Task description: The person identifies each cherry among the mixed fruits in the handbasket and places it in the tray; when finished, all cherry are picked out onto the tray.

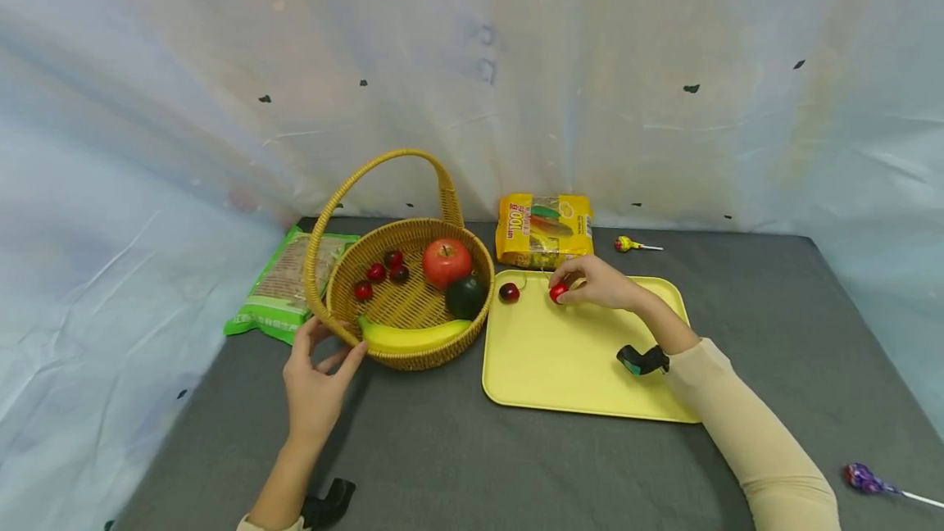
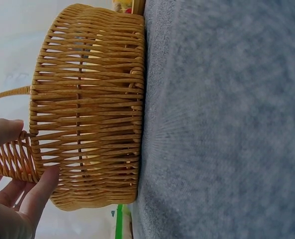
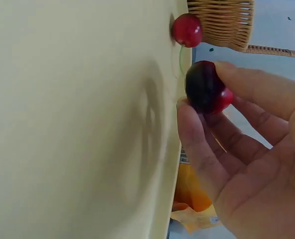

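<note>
Between thumb and forefinger, my right hand (image 1: 599, 282) pinches a dark red cherry (image 3: 205, 88) over the yellow tray (image 1: 560, 367). A second cherry (image 1: 509, 292) lies to its left on the tray, near the tray's edge. My left hand (image 1: 319, 375) grips the wicker basket (image 1: 424, 360) at its near left rim, where the handle (image 1: 313, 260) joins; the left wrist view shows thumb and fingers around that joint. Inside the basket are several cherries (image 1: 377, 272), a red apple (image 1: 447, 262), a dark green round fruit (image 1: 465, 297) and a banana (image 1: 416, 338).
Left of the basket, partly behind it, lies a green-edged bag (image 1: 274, 297). A yellow snack packet (image 1: 544, 229) sits behind the tray, with a yellow-wrapped lollipop (image 1: 627, 243) to its right. A purple-wrapped lollipop (image 1: 864, 478) is at the near right. A hanging sheet backs the grey table (image 1: 472, 465).
</note>
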Motion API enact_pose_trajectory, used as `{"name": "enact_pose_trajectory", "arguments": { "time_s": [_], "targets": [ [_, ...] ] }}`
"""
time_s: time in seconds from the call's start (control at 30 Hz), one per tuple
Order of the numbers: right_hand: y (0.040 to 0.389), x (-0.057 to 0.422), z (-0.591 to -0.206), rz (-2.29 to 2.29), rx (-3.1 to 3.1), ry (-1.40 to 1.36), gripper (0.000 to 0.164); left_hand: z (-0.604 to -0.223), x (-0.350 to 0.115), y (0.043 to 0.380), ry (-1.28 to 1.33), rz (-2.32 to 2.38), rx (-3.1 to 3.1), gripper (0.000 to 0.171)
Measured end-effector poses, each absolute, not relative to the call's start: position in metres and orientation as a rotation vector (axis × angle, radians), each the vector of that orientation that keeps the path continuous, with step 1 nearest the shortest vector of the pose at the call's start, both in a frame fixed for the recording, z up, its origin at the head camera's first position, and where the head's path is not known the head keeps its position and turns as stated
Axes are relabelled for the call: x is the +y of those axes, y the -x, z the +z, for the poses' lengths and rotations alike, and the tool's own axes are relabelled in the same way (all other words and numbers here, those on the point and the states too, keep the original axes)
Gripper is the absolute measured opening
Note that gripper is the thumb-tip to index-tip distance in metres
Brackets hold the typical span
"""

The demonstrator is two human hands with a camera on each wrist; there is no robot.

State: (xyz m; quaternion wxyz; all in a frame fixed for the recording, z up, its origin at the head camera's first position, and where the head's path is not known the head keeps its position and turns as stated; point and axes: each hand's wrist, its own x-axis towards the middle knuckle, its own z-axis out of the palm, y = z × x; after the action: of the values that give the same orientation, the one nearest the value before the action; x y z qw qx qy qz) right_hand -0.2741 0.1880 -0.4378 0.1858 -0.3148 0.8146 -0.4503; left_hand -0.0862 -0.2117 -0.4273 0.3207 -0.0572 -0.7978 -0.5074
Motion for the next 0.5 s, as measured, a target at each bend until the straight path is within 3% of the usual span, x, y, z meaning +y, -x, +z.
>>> {"name": "enact_pose_trajectory", "arguments": {
  "time_s": [0.5],
  "targets": [
    [0.282, 0.177, -0.449, -1.194, 2.342, 0.897, 0.02, -0.427, -0.212, 0.086, 0.15, -1.332, -2.094, 0.063]
  ]
}}
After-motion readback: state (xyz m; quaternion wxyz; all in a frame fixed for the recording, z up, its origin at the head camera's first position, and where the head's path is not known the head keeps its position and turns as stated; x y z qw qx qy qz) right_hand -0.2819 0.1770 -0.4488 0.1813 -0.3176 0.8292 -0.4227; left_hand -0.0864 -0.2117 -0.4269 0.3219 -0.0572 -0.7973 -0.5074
